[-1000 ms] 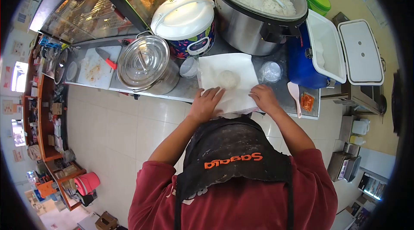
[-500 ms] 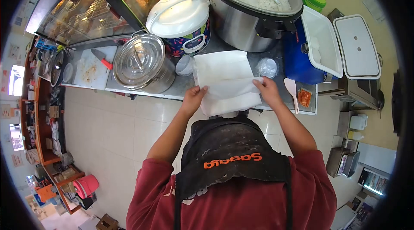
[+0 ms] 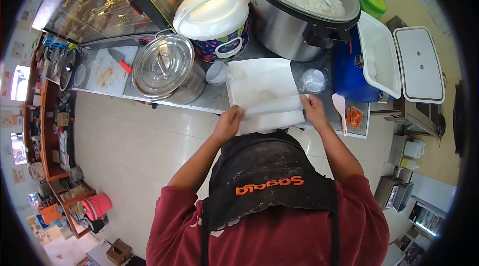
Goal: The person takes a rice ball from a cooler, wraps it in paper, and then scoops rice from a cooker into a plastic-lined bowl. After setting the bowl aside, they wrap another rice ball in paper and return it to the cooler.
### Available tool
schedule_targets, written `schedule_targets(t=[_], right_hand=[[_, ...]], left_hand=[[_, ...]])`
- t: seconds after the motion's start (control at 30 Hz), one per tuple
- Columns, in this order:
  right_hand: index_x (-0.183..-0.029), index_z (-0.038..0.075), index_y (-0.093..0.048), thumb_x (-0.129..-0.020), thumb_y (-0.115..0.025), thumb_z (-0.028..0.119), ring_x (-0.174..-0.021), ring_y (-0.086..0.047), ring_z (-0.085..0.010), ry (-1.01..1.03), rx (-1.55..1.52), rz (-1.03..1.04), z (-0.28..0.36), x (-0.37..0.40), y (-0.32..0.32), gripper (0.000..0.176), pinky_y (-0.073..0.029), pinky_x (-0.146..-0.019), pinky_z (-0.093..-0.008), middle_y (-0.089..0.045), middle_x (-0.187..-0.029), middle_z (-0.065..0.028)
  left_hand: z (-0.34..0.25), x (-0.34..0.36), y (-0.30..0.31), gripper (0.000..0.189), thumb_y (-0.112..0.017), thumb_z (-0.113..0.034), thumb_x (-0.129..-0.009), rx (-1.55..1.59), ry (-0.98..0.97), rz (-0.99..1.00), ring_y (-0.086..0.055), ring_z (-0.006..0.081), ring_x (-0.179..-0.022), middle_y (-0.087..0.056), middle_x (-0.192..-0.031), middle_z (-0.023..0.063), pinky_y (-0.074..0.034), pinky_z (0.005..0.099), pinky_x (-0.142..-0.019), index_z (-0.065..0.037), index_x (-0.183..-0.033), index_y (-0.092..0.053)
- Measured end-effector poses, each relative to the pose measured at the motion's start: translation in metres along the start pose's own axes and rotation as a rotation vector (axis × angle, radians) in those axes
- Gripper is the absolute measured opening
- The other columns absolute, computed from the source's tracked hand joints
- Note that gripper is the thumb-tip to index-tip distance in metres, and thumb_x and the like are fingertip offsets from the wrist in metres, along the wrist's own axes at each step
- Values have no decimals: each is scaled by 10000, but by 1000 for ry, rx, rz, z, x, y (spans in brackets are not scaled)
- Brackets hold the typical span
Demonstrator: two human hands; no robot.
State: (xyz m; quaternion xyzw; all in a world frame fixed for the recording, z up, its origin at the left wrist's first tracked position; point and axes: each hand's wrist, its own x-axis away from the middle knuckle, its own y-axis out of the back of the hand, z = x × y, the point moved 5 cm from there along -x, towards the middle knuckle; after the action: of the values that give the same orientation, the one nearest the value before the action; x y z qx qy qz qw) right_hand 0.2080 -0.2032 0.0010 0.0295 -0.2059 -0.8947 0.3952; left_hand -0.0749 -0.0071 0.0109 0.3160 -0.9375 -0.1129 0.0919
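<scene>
A stack of white wrapping paper lies at the counter's front edge, its top sheet partly folded. My left hand pinches the left end of the fold, and my right hand pinches the right end. Just beyond the folded strip, a small pale round patch shows on the paper. Close to the left of the paper stand stacked clear plastic cups. To its right, near my right hand, lies another clear-wrapped stack. A white rice paddle rests beside a bag of reddish food.
Behind the paper stands a large rice cooker, open and full of rice. A patterned pot with a white lid and a steel lidded pot are at left. A red-handled knife lies on a cutting board. At right is an open blue cooler.
Both hands have drawn slightly toward my body, bringing the folded strip nearer. More of the paper behind the fold now shows, with the pale patch on it. The view has shifted slightly.
</scene>
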Motion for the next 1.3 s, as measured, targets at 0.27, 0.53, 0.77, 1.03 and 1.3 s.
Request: schedule_targets(t=[0.27,0.53,0.77,1.03,1.3], right_hand=[[-972,26,-613,-1041,-511,424,-874,-654,-493,-21,540,-107,50,-28,-28,417,-511,-754,-542,-690,-899,-265],[-930,22,-612,-1010,-549,445,-931,-651,-482,-231,653,-41,28,-15,-32,435,-492,-791,-571,-680,-912,-279],[-1199,71,-610,-987,-592,297,-1157,-613,-409,-147,897,6,64,-54,-33,310,-488,-958,-523,-647,-1235,-173],[-1375,74,-551,-819,-699,281,-1280,-535,-373,181,1009,590,91,-117,-123,612,-396,-1075,-567,-595,-1329,-154],[-1301,131,-659,-771,-656,407,-1330,-521,-354,98,1280,868,115,-136,-131,599,-265,-1166,-621,-540,-1460,-159]], left_hand=[[34,-46,7,343,-565,-256,-1020,-121,253,-221,-623,362,-758,-648,-812,225,-475,450,-716,27,-825,-571],[44,-55,-5,369,-511,-331,-1012,-408,440,-145,-641,461,-1059,-686,-1086,262,-470,562,-906,-1,-990,-674],[-32,-20,-1,447,-501,-332,-1017,-654,558,-315,-500,382,-1357,-538,-1467,159,-305,651,-1096,-62,-1371,-539],[-41,11,-68,719,-534,-450,-999,-1014,-385,109,-216,288,-1555,-254,-1675,125,-259,567,-1202,-67,-1574,-337],[-47,5,-69,756,-561,-465,-981,-992,-372,91,-263,316,-1535,-269,-1659,163,-284,580,-1183,-32,-1559,-338]])
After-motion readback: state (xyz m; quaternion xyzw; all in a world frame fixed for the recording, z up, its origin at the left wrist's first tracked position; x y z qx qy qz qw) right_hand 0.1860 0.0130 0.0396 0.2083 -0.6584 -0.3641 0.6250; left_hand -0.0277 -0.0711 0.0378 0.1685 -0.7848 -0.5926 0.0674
